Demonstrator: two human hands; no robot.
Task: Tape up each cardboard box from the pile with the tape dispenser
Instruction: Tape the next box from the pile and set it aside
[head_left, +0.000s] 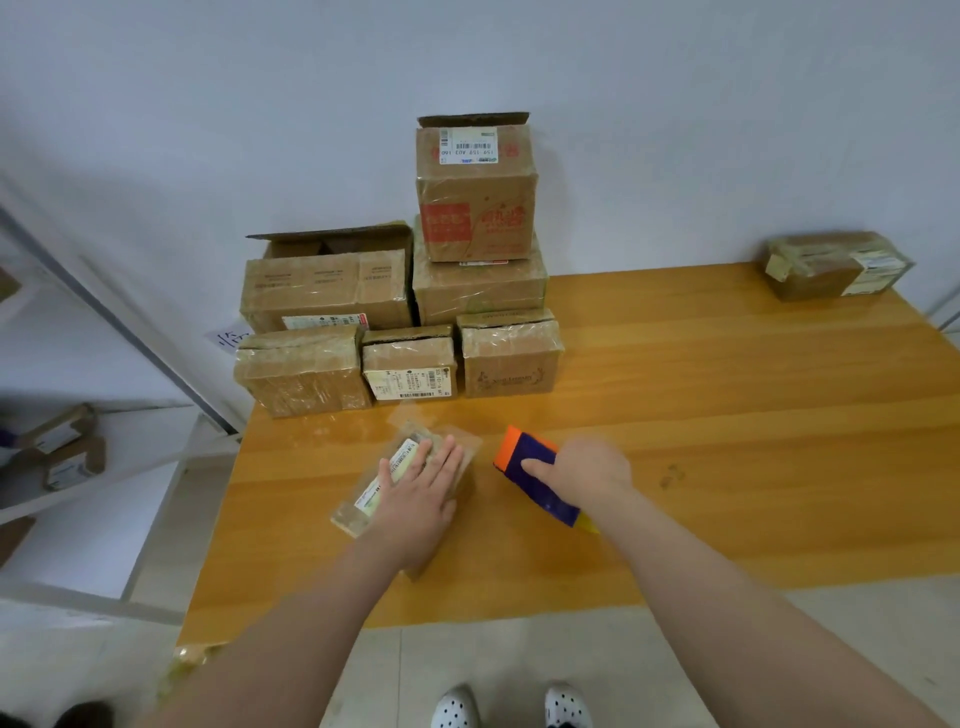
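Half hidden under flat, straight-fingered left hand (418, 501): blurred small box (365, 503) on near-middle surface (727, 415), long axis near-left to far-right. Just right, tape dispenser (524, 446) gripped by curled right hand (589, 475), orange end pointing far-left.

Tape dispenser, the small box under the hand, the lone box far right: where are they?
tape dispenser (527, 450), head view, purple body.
small box (370, 498), head view, white label.
lone box (831, 267), head view, taped front face.

Bright, soft, even indoor light; only faint shade beneath the left hand (415, 499) and right hand (587, 475). Pale glare on the glossy table (727, 441) near the pile (332, 291). Motion blur over both hands, the small box (358, 512) and the tape dispenser (530, 467). Strong wide-angle bending at the edges.
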